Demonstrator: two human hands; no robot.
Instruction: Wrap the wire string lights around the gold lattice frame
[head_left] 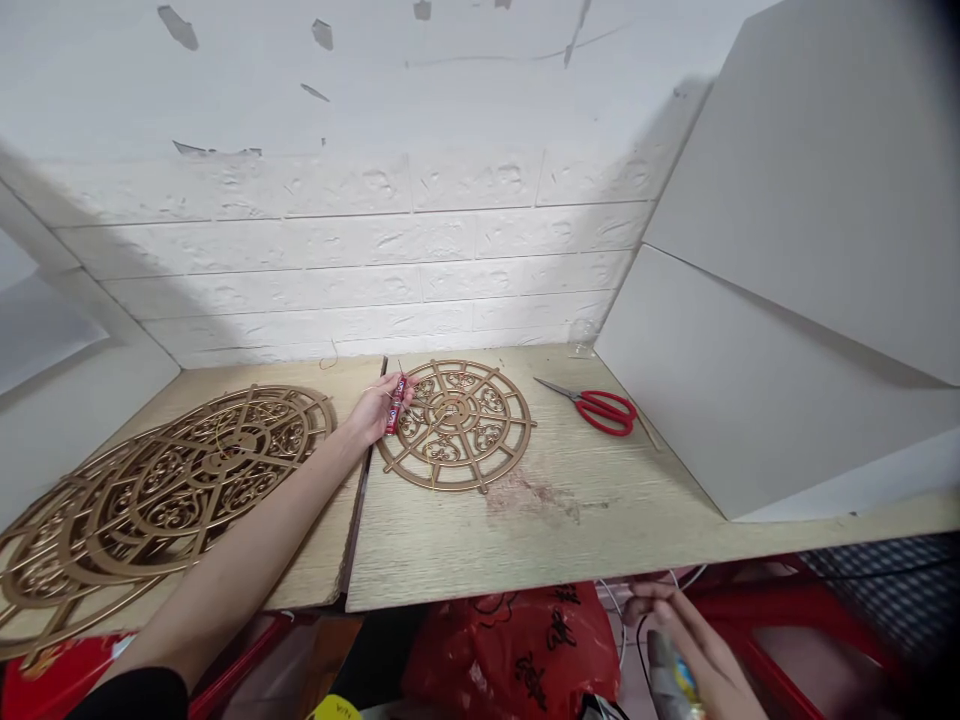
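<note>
My left hand (377, 408) is closed around a slim red battery-like stick (395, 405) with white lettering, at the left rim of a round gold openwork disc (489, 437). The disc lies flat on the table, with thin yellow wire (430, 455) across its middle and lower left. My right hand (686, 625) is low at the right, in front of the table edge and smeared by motion. Its fingers look bent. A grey object with a blue and yellow patch (670, 675) is against it; whether it is gripped does not show.
Overlapping gold discs (172, 490) lie on the left tabletop, beyond a seam. Red-handled scissors (606, 411) rest right of the single disc. White panels (810, 260) stand at the right, a white brick-pattern wall (390, 250) behind. A red bag (517, 650) hangs below the front edge.
</note>
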